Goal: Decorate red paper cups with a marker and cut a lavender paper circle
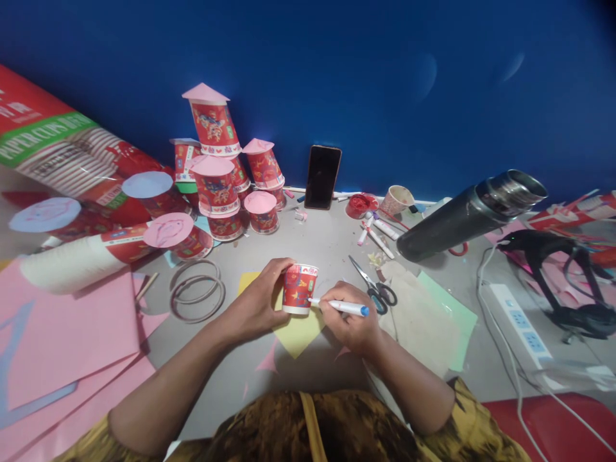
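Left hand (255,301) around a red paper cup (297,287), right hand (353,321) holding a marker (344,307) to its side.
On the grey surface (327,237), a stack of cups (215,186) with pink cone tops (206,93) stands beyond the left hand; a sweep of that arm could topple it. Yellow paper (298,337) lies below the cup, and whether they touch I cannot tell. Scissors (384,296) lie near the right hand, where a careless shift could knock them. Upright between both hands, the cup is gripped between fingers and thumb; too hard a squeeze would probably dent its wall, a loose one might let it turn. The marker's tip is at the printed side, so a slip could leave a crooked stroke.
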A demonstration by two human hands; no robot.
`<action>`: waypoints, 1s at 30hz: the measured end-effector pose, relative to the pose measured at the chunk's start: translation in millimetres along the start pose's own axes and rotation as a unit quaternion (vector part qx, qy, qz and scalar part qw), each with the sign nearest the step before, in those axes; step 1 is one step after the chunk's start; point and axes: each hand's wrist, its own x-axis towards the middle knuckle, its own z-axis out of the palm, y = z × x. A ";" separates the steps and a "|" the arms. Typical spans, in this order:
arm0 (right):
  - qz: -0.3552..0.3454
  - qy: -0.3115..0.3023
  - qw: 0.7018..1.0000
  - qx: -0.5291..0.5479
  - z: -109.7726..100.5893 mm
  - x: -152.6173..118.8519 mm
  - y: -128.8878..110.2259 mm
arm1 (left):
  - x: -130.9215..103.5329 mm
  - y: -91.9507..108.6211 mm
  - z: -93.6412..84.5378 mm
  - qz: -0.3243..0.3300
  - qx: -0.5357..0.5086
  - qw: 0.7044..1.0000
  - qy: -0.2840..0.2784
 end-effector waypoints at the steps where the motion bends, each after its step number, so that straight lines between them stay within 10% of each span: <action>1: 0.001 0.005 1.000 0.001 -0.5 0.8 -0.8 | 0.2 0.3 -0.2 -0.001 0.002 1.000 0.000; 30: 0.041 -0.047 0.998 0.032 -0.6 1.2 -1.6 | -0.2 -1.3 0.3 -0.004 0.001 1.000 -0.005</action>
